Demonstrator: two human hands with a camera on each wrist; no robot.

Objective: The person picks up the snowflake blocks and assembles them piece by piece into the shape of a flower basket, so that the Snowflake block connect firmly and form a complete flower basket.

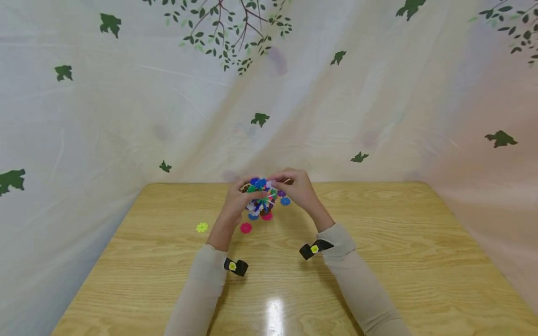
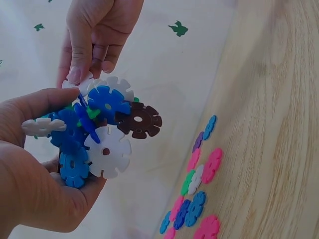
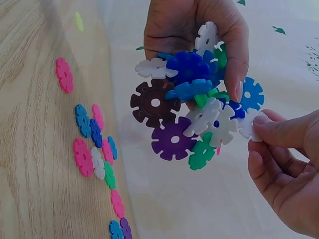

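Note:
My left hand (image 1: 235, 201) grips a ball-like cluster of interlocking flower-shaped plastic discs (image 3: 187, 67), raised over the far part of the table. Blue, white, green, purple and brown (image 3: 142, 108) discs stick out of it at many angles. In the right wrist view the left thumb lies along the cluster's side. Between thumb and fingers, my right hand (image 1: 297, 187) pinches a white notched disc (image 3: 246, 125) right at the cluster's edge, overlapping it in the left wrist view. Fingertips hide part of that disc.
Several loose discs in pink (image 3: 83, 157), blue (image 2: 195, 209), white, green and purple lie on the wooden table (image 1: 399, 256) below the cluster. A yellow disc (image 1: 202, 227) and a pink disc (image 1: 245, 227) lie nearer the left forearm. A leaf-printed cloth (image 1: 201, 116) hangs behind the table.

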